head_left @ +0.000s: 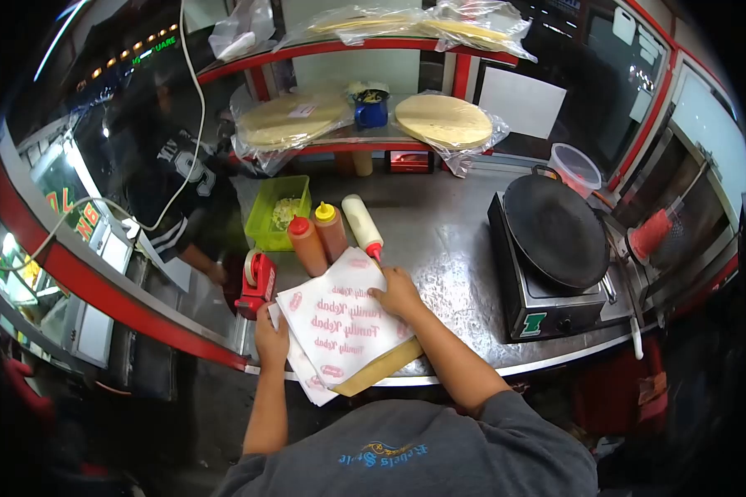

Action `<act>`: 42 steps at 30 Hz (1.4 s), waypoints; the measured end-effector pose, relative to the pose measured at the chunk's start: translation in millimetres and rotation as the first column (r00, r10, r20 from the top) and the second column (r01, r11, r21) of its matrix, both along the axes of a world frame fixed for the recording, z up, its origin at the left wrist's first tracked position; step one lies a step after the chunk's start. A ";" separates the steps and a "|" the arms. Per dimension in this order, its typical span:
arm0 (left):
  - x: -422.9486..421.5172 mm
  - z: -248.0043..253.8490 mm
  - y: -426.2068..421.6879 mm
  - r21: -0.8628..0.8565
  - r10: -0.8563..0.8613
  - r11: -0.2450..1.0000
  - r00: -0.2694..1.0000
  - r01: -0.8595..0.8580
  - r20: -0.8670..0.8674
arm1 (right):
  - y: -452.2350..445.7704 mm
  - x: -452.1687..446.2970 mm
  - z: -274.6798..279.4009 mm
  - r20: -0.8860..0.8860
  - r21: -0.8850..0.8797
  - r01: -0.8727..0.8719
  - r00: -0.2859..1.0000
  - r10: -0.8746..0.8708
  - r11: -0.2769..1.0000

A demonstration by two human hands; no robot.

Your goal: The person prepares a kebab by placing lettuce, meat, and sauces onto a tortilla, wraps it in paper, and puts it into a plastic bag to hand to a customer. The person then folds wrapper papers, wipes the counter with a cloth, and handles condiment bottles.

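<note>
Printed kebab wrapping papers (319, 319), white with red lettering, fan out over the front of the steel counter. At their left edge my left hand (271, 335) is closed on the sheets. My right hand (396, 291) pinches the right edge of the upper sheet, its fingertips partly hidden. A brown paper or card strip (380, 367) shows under the lower right edge. Just behind the papers stand a red-capped sauce bottle (307, 247) and a yellow-capped one (329, 230). A white squeeze bottle (360, 222) lies with its red tip near my right hand.
A red tape dispenser (257, 286) is left of the papers, with a green basket (259, 217) behind it. On the right, a black griddle pan (554, 228) sits on a stove (547, 319). Bagged flatbreads (443, 121) rest on the shelf. Someone in a dark jersey (170, 166) stands outside, left.
</note>
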State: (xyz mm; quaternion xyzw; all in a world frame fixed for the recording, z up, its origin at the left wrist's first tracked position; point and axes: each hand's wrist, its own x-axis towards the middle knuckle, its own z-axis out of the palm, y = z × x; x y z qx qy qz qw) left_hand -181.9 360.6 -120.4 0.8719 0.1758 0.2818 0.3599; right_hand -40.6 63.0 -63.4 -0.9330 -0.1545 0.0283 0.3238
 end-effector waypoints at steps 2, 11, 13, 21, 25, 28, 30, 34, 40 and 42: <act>-14.7 2.0 -4.6 -0.045 -0.020 0.999 0.995 0.024 0.095 | -1.5 -3.1 -12.4 0.059 0.018 0.037 0.998 -0.038 0.999; -66.9 23.1 -32.4 -0.130 -0.089 0.990 0.965 0.057 -0.248 | 14.4 -28.7 39.6 -0.209 -0.108 -0.024 0.978 0.001 0.994; -63.9 27.3 -31.6 -0.186 -0.105 0.981 0.961 0.058 -0.256 | 17.3 -25.8 34.8 -0.284 -0.116 -0.032 0.959 -0.002 0.993; -69.8 10.5 -35.2 -0.102 -0.054 0.994 0.977 0.033 -0.208 | 18.4 -44.2 -19.5 -0.019 0.108 -0.284 0.958 0.288 0.953; -67.7 -17.9 -39.1 -0.331 0.038 0.943 0.999 -0.034 0.006 | -14.9 -78.1 35.6 0.026 0.491 -0.408 0.890 0.455 0.770; -45.8 24.9 -73.7 -0.652 -0.022 0.673 0.891 0.349 0.454 | -55.2 -85.3 94.9 0.203 0.585 -0.484 0.864 0.461 0.650; -28.4 39.4 -74.5 -0.504 -0.197 0.770 0.897 0.391 0.395 | -80.6 -74.1 119.3 0.424 0.553 -0.543 0.836 0.348 0.632; -8.1 101.1 -127.4 -0.086 -0.419 0.898 0.899 0.431 0.132 | -140.2 -64.5 137.7 0.637 0.497 -0.495 0.766 0.087 0.713; 12.8 49.4 -203.6 0.078 -0.583 0.812 0.810 0.578 0.067 | -183.8 -86.3 42.5 0.423 0.611 -0.156 0.893 -0.154 0.776; 10.7 59.5 -213.5 -0.095 -0.556 0.821 0.827 0.563 0.085 | -188.3 -88.2 25.9 0.366 0.646 -0.113 0.914 -0.177 0.755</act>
